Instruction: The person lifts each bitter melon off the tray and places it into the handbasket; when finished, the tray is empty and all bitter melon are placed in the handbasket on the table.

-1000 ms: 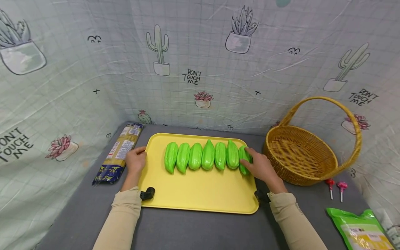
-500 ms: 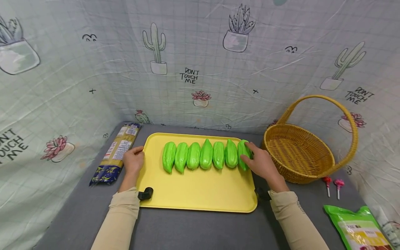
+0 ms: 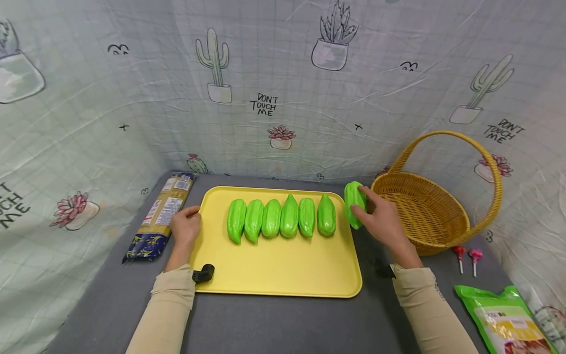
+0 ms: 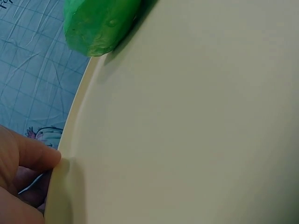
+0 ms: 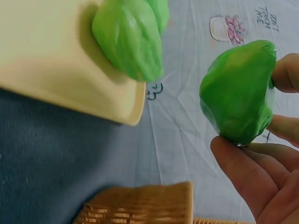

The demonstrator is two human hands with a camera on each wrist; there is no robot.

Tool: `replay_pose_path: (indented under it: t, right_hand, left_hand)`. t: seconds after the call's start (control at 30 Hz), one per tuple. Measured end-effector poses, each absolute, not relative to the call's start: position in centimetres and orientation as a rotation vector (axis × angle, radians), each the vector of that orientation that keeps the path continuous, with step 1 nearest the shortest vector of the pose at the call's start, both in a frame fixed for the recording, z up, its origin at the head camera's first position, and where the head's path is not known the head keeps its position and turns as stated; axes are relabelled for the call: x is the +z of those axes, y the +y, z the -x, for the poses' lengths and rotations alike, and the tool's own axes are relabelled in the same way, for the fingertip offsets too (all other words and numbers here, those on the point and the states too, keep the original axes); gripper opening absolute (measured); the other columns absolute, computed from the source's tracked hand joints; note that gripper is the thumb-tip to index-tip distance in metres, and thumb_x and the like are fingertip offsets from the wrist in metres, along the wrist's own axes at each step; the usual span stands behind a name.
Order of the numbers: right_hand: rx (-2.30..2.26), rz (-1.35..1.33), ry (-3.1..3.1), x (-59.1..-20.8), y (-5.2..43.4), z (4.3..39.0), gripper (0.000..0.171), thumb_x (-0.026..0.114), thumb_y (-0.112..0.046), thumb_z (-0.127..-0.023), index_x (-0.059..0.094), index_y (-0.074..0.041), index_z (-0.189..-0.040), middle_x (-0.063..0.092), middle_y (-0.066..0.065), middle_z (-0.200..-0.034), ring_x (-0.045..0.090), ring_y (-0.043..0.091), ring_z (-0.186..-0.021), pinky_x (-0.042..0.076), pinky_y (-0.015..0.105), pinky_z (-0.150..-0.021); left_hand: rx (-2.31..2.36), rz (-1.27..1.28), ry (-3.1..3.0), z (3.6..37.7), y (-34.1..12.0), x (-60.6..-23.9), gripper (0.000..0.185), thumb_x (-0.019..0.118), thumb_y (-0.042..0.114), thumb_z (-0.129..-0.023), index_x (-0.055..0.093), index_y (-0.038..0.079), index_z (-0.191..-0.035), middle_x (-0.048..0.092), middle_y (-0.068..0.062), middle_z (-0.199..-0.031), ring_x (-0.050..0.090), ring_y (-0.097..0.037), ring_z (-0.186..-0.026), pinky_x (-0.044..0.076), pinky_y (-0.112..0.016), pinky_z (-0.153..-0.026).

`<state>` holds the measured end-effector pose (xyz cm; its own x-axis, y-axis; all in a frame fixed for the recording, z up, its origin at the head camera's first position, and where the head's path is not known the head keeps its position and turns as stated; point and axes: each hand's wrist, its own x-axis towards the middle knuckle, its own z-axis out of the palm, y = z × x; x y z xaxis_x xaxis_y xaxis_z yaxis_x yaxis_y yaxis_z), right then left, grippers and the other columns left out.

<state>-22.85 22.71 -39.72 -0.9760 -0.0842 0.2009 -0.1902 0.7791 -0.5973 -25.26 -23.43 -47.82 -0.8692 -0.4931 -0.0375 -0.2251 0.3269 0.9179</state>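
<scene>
My right hand holds a long, glossy green ridged fruit between thumb and fingers, raised beside the yellow tray's right edge. The right wrist view shows this green fruit end-on, its facets bulging. On the yellow tray, several similar green fruits lie side by side in a row near the back. At the tray's left edge, my left hand grips the rim with bent fingers. In the left wrist view, a fingertip touches the rim, and other fingers are partly hidden behind it.
Just right of the right hand stands a wicker basket with a tall arched handle. Two lollipops and a green packet lie nearer on the right. A blue-and-gold packet lies left of the tray. Patterned cloth surrounds the grey table.
The right hand has lifted the rightmost green fruit off the tray and carried it right, toward the basket. The left hand stays at the tray's edge. The head view has shifted slightly.
</scene>
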Motion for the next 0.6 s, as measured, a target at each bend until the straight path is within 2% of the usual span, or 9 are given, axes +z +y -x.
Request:
replay_pose_path:
  t: [0.23,0.47,0.6]
  right_hand:
    - [1.108,-0.132,-2.737,-39.0,24.3,22.5,0.064,0.061,-0.032,-0.102,0.041,-0.005,-0.156,0.049,0.032,-0.150,0.055,0.048,-0.131,0.053,0.059,-0.097]
    - [1.104,-0.036,-2.733,-37.8,26.8,22.2,0.067,0.058,-0.040,-0.103,0.037,-0.007,-0.159,0.046,0.033,-0.152,0.054,0.049,-0.133,0.053,0.061,-0.094]
    - [1.137,0.018,-2.734,-37.8,28.1,22.2,0.071,0.058,-0.044,-0.103,0.035,-0.009,-0.160,0.041,0.033,-0.156,0.050,0.051,-0.134,0.050,0.062,-0.099]
  left_hand:
    - [-1.550,-0.646,-2.341,25.2,-23.6,-47.7,0.036,0.049,0.001,-0.100,0.065,-0.006,-0.132,0.062,-0.031,-0.133,0.058,-0.043,-0.122,0.048,-0.049,-0.101]
    - [-1.536,-0.652,-2.347,25.3,-23.5,-47.9,0.035,0.050,0.001,-0.101,0.066,-0.006,-0.131,0.063,-0.031,-0.131,0.059,-0.042,-0.120,0.048,-0.048,-0.099]
    - [-1.524,-0.648,-2.343,25.4,-23.4,-48.0,0.035,0.050,0.001,-0.100,0.066,-0.006,-0.130,0.064,-0.031,-0.130,0.060,-0.042,-0.119,0.048,-0.047,-0.098]
